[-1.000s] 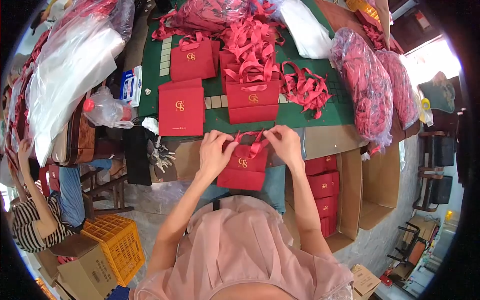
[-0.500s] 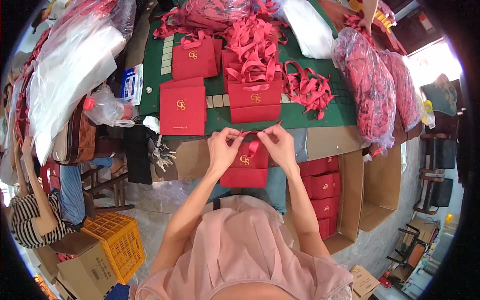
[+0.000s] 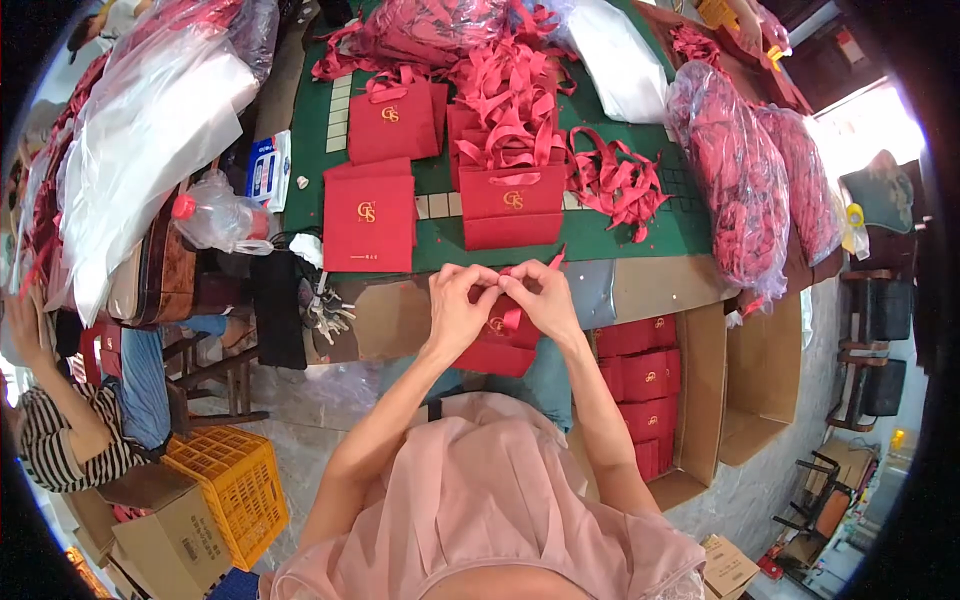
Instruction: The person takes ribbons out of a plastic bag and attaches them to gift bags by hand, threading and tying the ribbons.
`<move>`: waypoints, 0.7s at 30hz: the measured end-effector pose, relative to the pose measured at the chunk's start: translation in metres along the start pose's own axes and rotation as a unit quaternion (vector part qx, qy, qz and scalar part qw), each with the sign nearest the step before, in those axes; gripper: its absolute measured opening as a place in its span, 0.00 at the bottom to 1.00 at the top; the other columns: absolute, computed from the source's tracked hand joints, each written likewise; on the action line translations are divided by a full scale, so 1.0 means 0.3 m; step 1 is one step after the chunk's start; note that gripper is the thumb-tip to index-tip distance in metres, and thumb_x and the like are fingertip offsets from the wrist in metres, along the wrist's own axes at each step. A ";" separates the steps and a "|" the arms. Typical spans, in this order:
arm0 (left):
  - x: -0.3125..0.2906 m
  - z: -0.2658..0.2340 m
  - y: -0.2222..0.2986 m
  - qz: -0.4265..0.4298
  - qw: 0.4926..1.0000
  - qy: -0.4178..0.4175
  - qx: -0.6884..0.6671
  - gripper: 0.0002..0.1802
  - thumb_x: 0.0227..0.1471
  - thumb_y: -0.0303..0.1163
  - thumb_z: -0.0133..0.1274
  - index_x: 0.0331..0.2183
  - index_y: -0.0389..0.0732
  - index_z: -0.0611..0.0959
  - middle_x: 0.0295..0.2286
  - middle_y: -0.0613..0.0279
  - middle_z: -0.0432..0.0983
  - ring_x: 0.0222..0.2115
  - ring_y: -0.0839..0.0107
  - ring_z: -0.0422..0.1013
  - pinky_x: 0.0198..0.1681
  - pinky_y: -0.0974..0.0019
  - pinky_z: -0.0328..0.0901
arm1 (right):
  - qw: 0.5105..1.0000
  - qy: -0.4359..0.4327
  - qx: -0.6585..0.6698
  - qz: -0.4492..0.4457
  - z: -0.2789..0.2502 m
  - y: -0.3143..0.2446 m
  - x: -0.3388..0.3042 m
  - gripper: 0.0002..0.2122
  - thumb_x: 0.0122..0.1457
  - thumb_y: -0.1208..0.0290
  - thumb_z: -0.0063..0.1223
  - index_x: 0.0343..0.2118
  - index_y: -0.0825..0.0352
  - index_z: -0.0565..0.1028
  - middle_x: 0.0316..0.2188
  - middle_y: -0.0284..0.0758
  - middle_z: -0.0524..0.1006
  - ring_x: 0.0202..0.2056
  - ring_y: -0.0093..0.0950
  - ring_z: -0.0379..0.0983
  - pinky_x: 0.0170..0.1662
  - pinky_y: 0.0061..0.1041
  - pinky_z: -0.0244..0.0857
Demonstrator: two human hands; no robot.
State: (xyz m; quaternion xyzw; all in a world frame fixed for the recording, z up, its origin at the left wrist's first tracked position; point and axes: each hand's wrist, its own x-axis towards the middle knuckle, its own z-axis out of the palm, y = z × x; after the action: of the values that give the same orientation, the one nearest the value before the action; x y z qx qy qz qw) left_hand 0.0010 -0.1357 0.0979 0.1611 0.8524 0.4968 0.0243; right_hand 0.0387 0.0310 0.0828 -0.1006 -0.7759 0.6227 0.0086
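Note:
Between my hands is a red ribbon (image 3: 513,318) on a small red gift bag (image 3: 497,356) with a gold emblem, which hangs in front of the table edge over my lap. My left hand (image 3: 461,305) pinches the ribbon with thumb and fingertips. Close against it, my right hand (image 3: 541,302) pinches the ribbon too, and one ribbon end sticks up above its fingers. The fingertips of both hands nearly meet and hide part of the ribbon. Just beyond, a red bag with ribbon handles (image 3: 513,205) lies on the green table top (image 3: 437,250).
Flat red bags (image 3: 368,225) lie at left, a ribbon pile (image 3: 615,185) at right. Plastic sacks of red ribbon bags (image 3: 735,180) stand farther right. Keys (image 3: 328,312) hang at the table edge. A cardboard box (image 3: 700,390) of red bags is beside my right arm. Another person (image 3: 75,430) sits at left.
My hands have come together, the fingertips now nearly touching at the ribbon. The bag below has tilted slightly, and its emblem is more covered. The person at left has shifted an arm.

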 end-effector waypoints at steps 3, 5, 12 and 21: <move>0.005 -0.023 -0.003 0.038 0.999 -0.019 -0.012 0.09 0.47 0.32 0.64 0.33 0.42 0.85 0.30 0.63 0.80 0.39 0.61 0.71 0.48 0.58 0.62 | 0.998 0.009 0.057 0.011 -0.007 0.013 -0.008 0.05 0.60 0.72 0.59 0.31 0.69 0.77 0.27 0.26 0.78 0.31 0.14 0.72 0.36 0.16 0.65; 0.002 -0.044 -0.005 0.095 0.994 0.047 -0.020 0.20 0.48 0.34 0.64 0.44 0.43 0.82 0.34 0.55 0.78 0.45 0.58 0.71 0.51 0.57 0.65 | 0.986 0.063 0.152 0.029 -0.005 -0.043 -0.010 0.06 0.62 0.73 0.57 0.28 0.67 0.76 0.25 0.23 0.76 0.28 0.12 0.69 0.33 0.14 0.62; -0.055 -0.137 0.008 -0.077 0.968 -0.199 -0.133 0.31 0.44 0.37 0.67 0.48 0.37 0.75 0.39 0.51 0.80 0.41 0.59 0.78 0.45 0.59 0.70 | 0.951 0.153 0.253 0.090 -0.078 -0.004 0.025 0.08 0.62 0.70 0.57 0.25 0.62 0.76 0.19 0.20 0.71 0.22 0.09 0.63 0.27 0.12 0.53; -0.130 -0.220 0.027 -0.042 0.972 -0.185 -0.139 0.23 0.45 0.32 0.66 0.43 0.36 0.77 0.34 0.54 0.80 0.37 0.69 0.78 0.42 0.63 0.70 | 0.950 0.226 0.210 0.046 -0.153 0.018 0.107 0.09 0.60 0.67 0.60 0.28 0.66 0.79 0.22 0.21 0.73 0.22 0.10 0.62 0.25 0.14 0.53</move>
State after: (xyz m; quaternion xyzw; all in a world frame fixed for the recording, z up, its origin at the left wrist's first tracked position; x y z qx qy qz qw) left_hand 0.0267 -0.1990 0.1335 0.2096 0.7614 0.5708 0.2248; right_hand 0.0144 0.0818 0.0843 -0.2703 -0.6002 0.7320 0.1760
